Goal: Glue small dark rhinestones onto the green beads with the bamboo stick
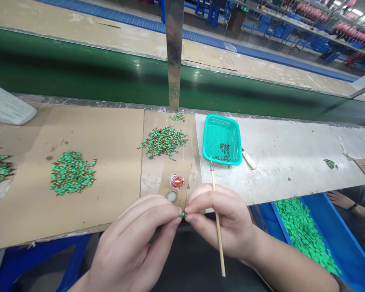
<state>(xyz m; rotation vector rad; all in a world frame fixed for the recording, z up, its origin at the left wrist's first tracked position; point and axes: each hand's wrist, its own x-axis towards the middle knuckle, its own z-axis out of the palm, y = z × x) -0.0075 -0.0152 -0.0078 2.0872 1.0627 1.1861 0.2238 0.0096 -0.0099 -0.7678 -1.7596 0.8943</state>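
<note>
Green piece: we find the small green piece point(182, 214) at the near edge of the worktable, between the two hands, just in front of the body; much of it is hidden by fingertips.
Left hand: we see the left hand point(140, 235) closed in a pinch, thumb and forefinger on the piece's left end.
Right hand: we see the right hand point(225, 215) pinching at the piece's darker right end with thumb and forefinger; it also holds a thin brush point(219, 239) across the fingers.
Long axis: as far as we can judge, the piece lies crosswise, from one pinch to the other; neither hand is nearer, since both meet it.
Brush line: the brush runs away from the body, well off the piece's axis; its tip points toward the teal basket point(214, 132), away from the piece; we cannot tell whether it touches the rim.
Paint spot: we see a red round dish point(177, 181) just beyond the fingertips, with a pale round dish point(171, 196) nearer to them.
Piles: we have one green-and-gold pile point(164, 141) beyond the dishes, left of the basket; another heap point(71, 172) lies on cardboard point(118, 134), farther to the left.
</note>
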